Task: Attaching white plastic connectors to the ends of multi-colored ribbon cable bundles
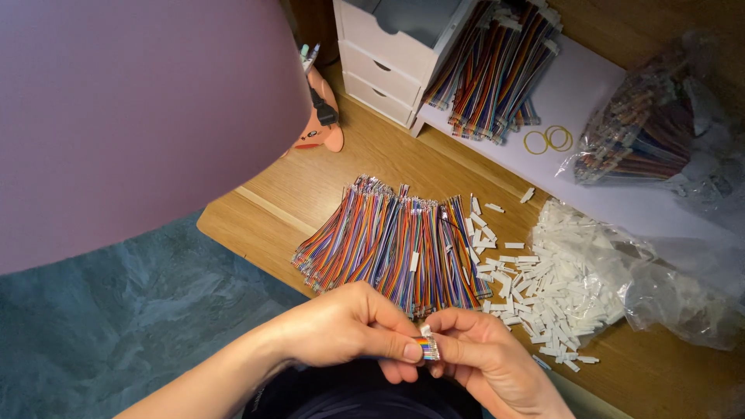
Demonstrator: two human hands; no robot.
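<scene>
Hands first, since they're nearest: your left hand (349, 326) and right hand (485, 357) meet low in the frame, over your lap, fingertips pinched together on one short rainbow ribbon cable (426, 348). Looks like both hands are closed on it, left thumb and forefinger gripping the striped end, right fingers wrapped around the other side with a small white connector housing (425, 330) poking up just above the pinch. So the cable sits right between your two hands, touching both, not on the desk at all.

My read is you're in the middle of seating the cable's pins into that housing. What the next bit calls for, I'd guess, is keeping the wire end square to the housing and pushing evenly so no pin bends. Can't tell from here whether it's already clicked in.

Just past your hands, on the wooden desk (256, 225), lies the fanned-out pile of ribbon cables (388, 240), and right beside it the scatter of loose white housings (543, 287) spilling out of a clear plastic bag (683, 295).

Further back there's a bundled stack of cables (497, 70) leaning by the white drawer unit (380, 70), a few yellow rubber bands (549, 139), and another bag of cables (644, 132).
</scene>
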